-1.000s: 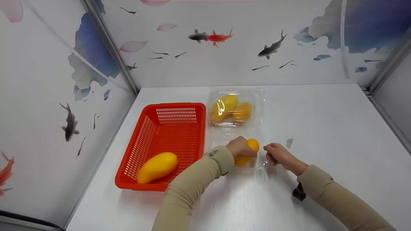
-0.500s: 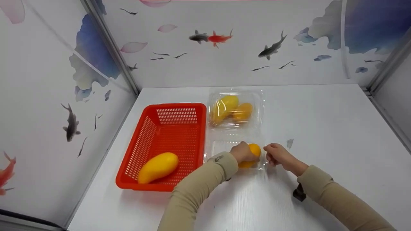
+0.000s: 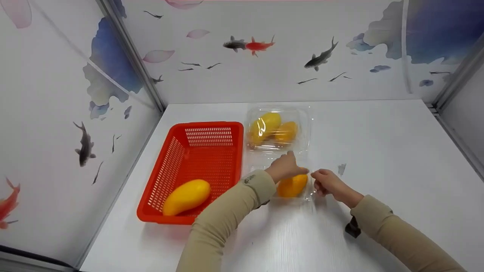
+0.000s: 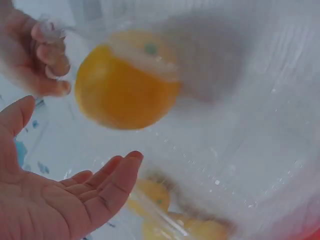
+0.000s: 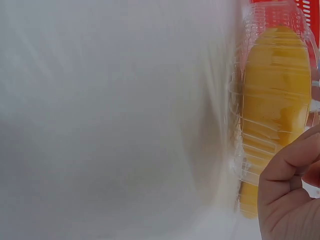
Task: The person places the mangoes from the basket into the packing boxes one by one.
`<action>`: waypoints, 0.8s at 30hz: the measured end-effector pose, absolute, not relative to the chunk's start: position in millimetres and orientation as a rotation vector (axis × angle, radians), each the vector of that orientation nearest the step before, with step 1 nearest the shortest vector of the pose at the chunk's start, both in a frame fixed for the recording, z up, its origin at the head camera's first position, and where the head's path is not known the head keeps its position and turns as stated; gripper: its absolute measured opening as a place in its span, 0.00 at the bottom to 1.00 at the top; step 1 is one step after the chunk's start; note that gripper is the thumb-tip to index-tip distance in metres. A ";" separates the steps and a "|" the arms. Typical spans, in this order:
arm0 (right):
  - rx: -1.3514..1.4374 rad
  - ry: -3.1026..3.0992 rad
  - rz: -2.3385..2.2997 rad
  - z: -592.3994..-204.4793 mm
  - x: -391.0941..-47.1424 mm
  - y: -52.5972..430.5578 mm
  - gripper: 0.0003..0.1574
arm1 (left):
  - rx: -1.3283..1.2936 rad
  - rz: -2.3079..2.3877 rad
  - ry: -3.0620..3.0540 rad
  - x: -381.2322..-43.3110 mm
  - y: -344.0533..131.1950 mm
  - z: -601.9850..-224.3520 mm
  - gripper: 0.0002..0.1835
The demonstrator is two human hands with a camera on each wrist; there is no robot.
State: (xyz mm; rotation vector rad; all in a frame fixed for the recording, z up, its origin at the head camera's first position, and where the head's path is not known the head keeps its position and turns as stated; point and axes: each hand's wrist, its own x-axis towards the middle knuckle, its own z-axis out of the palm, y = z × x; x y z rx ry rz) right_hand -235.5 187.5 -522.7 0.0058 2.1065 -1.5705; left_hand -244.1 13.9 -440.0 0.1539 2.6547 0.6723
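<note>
A yellow-orange mango lies in the right part of a clear plastic clamshell box, close to its right wall. My left hand is just above and behind this mango, its fingers extended and apart from the fruit. In the left wrist view the left palm shows, holding nothing. My right hand pinches the box's right edge between thumb and curled fingers. Behind it sits a clear compartment over two more mangoes; whether it is joined to the nearer box, I cannot tell.
A red plastic basket stands to the left, against the clear box. One large yellow mango lies in its near end. White panels printed with fish enclose the white table at the back and sides.
My left hand held the mango and lowered it toward me into the clear box. It has since let go and moved up and away. The right hand has stayed in place.
</note>
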 end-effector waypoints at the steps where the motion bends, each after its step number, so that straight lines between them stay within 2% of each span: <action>1: 0.012 2.105 -1.569 -522.9 -235.7 187.0 0.16 | 0.189 0.705 2.665 -246.9 11.0 -433.2 0.42; 5: 0.020 2.105 -1.547 -522.2 -236.2 185.8 0.18 | 0.290 0.788 2.732 -253.6 -8.0 -401.7 0.37; 9: 0.003 2.111 -1.535 -521.6 -236.5 186.4 0.20 | 0.267 0.857 2.742 -256.7 -35.7 -371.0 0.34; 13: 0.005 2.118 -1.522 -521.1 -236.6 187.4 0.20 | 0.244 0.864 2.730 -264.1 -70.0 -355.8 0.29; 17: 0.018 2.124 -1.517 -520.6 -237.0 189.1 0.20 | 0.126 0.820 2.671 -269.3 -108.9 -358.2 0.30; 20: 0.018 2.121 -1.525 -520.0 -236.7 189.6 0.19 | 0.011 0.729 2.620 -269.4 -138.7 -368.6 0.34; 24: 0.019 2.112 -1.531 -519.0 -235.9 189.9 0.18 | 0.014 0.438 2.550 -265.0 -173.9 -386.2 0.35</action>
